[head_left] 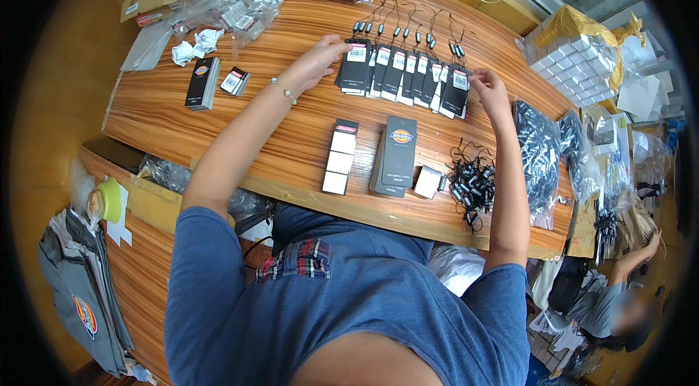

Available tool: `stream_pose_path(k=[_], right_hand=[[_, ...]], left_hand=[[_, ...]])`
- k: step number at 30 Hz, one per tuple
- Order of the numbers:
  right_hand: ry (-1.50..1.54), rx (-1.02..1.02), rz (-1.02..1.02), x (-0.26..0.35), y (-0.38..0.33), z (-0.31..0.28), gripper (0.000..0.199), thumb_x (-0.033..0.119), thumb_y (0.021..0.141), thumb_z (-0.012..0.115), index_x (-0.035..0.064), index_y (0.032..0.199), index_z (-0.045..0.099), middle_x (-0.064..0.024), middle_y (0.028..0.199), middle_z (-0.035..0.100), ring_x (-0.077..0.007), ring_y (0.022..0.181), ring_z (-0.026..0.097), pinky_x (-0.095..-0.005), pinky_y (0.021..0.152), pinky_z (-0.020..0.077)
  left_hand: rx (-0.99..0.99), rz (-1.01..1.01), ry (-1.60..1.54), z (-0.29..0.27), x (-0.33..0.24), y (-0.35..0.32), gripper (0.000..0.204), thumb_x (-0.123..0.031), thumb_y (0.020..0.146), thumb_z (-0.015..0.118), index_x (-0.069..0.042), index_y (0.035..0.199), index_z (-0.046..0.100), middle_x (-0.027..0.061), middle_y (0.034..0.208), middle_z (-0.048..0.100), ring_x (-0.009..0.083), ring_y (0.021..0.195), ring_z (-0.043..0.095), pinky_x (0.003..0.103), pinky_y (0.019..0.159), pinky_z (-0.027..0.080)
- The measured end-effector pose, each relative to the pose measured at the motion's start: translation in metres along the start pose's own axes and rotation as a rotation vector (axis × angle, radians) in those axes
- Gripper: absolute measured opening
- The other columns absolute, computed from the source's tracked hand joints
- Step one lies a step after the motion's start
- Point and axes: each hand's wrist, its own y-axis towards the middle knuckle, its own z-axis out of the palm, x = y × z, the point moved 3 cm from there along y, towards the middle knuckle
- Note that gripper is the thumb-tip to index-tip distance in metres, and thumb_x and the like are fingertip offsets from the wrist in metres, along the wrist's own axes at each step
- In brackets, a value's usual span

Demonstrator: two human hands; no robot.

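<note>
A long wooden table (218, 106) is seen from above, and everything is placed here against the overlapping row of dark hang tags (404, 73) laid across its far middle. Each tag carries a white label at its top and a black string with a small clasp running away from the person. Right of the row, a clear bag of white boxes (571, 58) is propped on yellow wrapping. Nearer the person than the row, a stack of grey cards (395, 157) lies beside a strip of white stickers (339, 157), with a tangle of black strings (472, 182) to their right. Well left of the row, a small black tag pile (202, 82) is set.

The left hand (320, 58) is laid at the row's left end, fingers spread flat and touching the outermost tag. The right hand (489, 91) is held at the right end; its fingers appear to pinch the last tag's edge, though the grip is not clearly shown.
</note>
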Motion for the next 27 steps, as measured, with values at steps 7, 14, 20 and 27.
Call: stream_pose_path(k=[7, 14, 20, 27], right_hand=[[0.296, -0.002, 0.227, -0.028, -0.018, 0.004, 0.063, 0.024, 0.077, 0.062, -0.0068, 0.125, 0.036, -0.0144, 0.105, 0.055, -0.0197, 0.090, 0.053, -0.0265, 0.071, 0.0421], [-0.296, 0.001, 0.041, -0.039, 0.029, 0.008, 0.059, 0.039, 0.066, 0.071, -0.0084, 0.096, 0.056, -0.0240, 0.089, 0.060, -0.0296, 0.083, 0.059, -0.0344, 0.071, 0.0453], [-0.334, 0.008, -0.012, -0.024, 0.034, 0.027, 0.052, 0.035, 0.061, 0.075, -0.0071, 0.085, 0.057, -0.0252, 0.089, 0.060, -0.0325, 0.085, 0.060, -0.0369, 0.073, 0.0466], [-0.447, 0.024, 0.004, 0.015, 0.028, 0.046, 0.048, 0.030, 0.060, 0.076, -0.0074, 0.086, 0.059, -0.0244, 0.089, 0.061, -0.0333, 0.085, 0.059, -0.0370, 0.074, 0.0466]], left_hand=[[0.063, 0.000, -0.049, 0.015, -0.004, 0.004, 0.067, -0.036, 0.080, 0.057, -0.002, 0.129, 0.026, 0.0159, 0.123, 0.036, 0.0268, 0.121, 0.026, 0.045, 0.098, 0.020], [0.076, -0.038, 0.049, 0.030, -0.010, 0.013, 0.069, -0.034, 0.081, 0.057, -0.003, 0.132, 0.022, 0.0121, 0.123, 0.036, 0.0223, 0.116, 0.032, 0.041, 0.097, 0.023], [0.090, -0.014, 0.090, 0.040, -0.018, 0.010, 0.070, -0.034, 0.080, 0.057, -0.001, 0.132, 0.025, 0.0151, 0.127, 0.036, 0.0232, 0.115, 0.035, 0.041, 0.097, 0.024], [0.109, 0.044, 0.167, 0.054, -0.016, 0.020, 0.070, -0.036, 0.081, 0.055, 0.000, 0.133, 0.024, 0.0201, 0.128, 0.037, 0.0264, 0.121, 0.033, 0.042, 0.097, 0.025]])
